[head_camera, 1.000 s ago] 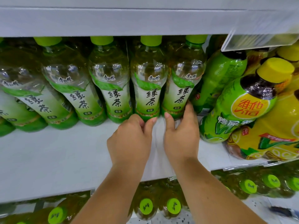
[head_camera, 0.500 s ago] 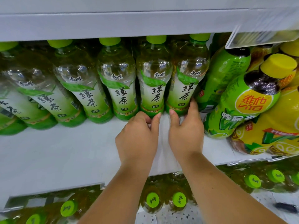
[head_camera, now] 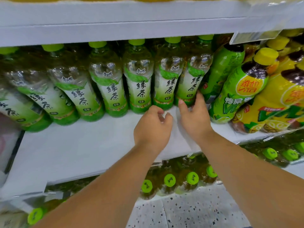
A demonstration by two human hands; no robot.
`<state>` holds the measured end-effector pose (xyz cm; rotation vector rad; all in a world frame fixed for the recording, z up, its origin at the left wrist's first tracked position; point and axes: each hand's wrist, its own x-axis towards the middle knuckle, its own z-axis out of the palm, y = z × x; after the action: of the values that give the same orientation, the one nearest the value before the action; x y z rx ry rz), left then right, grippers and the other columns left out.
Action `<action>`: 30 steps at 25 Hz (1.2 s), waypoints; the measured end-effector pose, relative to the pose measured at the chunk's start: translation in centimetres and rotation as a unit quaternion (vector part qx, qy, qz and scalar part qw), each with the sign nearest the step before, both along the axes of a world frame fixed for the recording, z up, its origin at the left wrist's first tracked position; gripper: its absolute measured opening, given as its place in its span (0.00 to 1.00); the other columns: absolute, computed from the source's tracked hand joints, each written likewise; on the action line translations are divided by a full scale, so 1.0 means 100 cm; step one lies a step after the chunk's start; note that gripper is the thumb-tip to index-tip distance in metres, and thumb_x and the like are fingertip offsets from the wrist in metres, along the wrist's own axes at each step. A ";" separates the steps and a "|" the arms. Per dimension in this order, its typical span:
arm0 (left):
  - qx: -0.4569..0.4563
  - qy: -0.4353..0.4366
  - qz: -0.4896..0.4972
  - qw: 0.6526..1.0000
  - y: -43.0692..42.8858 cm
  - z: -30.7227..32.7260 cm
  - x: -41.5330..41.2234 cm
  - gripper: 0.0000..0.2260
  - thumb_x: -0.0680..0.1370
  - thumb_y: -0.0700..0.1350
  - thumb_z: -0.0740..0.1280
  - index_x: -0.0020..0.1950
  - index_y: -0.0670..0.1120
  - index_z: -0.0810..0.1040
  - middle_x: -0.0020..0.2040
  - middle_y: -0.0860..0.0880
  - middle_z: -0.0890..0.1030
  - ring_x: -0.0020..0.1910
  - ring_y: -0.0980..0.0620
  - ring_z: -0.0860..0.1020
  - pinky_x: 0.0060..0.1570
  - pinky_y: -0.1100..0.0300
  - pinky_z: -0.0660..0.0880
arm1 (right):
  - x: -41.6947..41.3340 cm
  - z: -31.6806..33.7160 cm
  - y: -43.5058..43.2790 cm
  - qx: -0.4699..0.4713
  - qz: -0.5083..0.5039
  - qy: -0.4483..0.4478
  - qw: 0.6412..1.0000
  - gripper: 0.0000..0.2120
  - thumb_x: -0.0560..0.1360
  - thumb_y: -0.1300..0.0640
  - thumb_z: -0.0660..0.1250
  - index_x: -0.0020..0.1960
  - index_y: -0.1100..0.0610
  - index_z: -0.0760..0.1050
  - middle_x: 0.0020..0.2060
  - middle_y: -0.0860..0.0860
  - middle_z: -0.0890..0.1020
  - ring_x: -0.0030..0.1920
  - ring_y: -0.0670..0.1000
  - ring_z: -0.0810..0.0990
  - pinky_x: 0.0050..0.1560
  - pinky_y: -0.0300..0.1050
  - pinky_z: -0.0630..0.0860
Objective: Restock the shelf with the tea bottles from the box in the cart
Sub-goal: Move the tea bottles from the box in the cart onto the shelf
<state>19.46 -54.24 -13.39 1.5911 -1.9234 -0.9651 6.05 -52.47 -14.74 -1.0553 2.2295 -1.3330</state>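
Held bottle: the clear plastic green-tea bottle with lime cap and green-and-white label (head_camera: 191, 83) stands upright on the white shelf (head_camera: 74, 145), at the right hand's (head_camera: 195, 120) fingertips, ending its row.
Right hand: thumb on the label's foot, fingers curled round the far side; a low grip, probably to square the bottle against its neighbours.
Left hand: the left hand (head_camera: 152, 129) sits just left of the right, loosely curled, holding nothing, just short of the next base.
Row: matching green-tea bottles (head_camera: 139, 86) run leftward from both hands, labels outward, set back; the bare shelf front likely awaits more stock.
Neighbours: green-wrapped yellow-capped bottles (head_camera: 243, 89) lean just right of the right hand.
Hidden: box and cart are out of view; rear rows are dim; lime-capped bottles below (head_camera: 169, 180) show mostly caps.
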 end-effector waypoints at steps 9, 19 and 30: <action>0.159 0.124 -0.109 0.973 0.046 0.041 0.054 0.24 0.82 0.55 0.65 0.76 0.53 0.66 0.67 0.55 0.73 0.62 0.55 0.76 0.41 0.72 0.74 | 0.047 0.050 0.087 0.112 0.045 -0.151 0.981 0.22 0.83 0.47 0.61 0.75 0.52 0.68 0.69 0.50 0.73 0.68 0.50 0.72 0.70 0.49 0.68; 0.251 0.085 -0.133 0.955 0.164 0.111 0.147 0.22 0.83 0.55 0.63 0.76 0.52 0.67 0.68 0.55 0.74 0.65 0.56 0.75 0.53 0.60 0.75 | 0.111 0.131 0.234 0.178 0.025 -0.225 0.958 0.22 0.84 0.48 0.56 0.78 0.50 0.63 0.65 0.44 0.71 0.59 0.43 0.70 0.59 0.42 0.65; 0.287 0.091 -0.186 0.935 0.282 0.208 0.184 0.22 0.83 0.54 0.63 0.76 0.50 0.68 0.67 0.54 0.73 0.65 0.53 0.74 0.56 0.60 0.72 | 0.162 0.242 0.411 0.212 -0.069 -0.247 0.943 0.23 0.84 0.48 0.58 0.78 0.51 0.63 0.74 0.46 0.68 0.72 0.47 0.67 0.62 0.41 0.63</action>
<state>37.91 -26.03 7.42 1.3576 -1.9523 -1.9026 22.21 -11.37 9.50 -0.3659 2.0821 -0.9605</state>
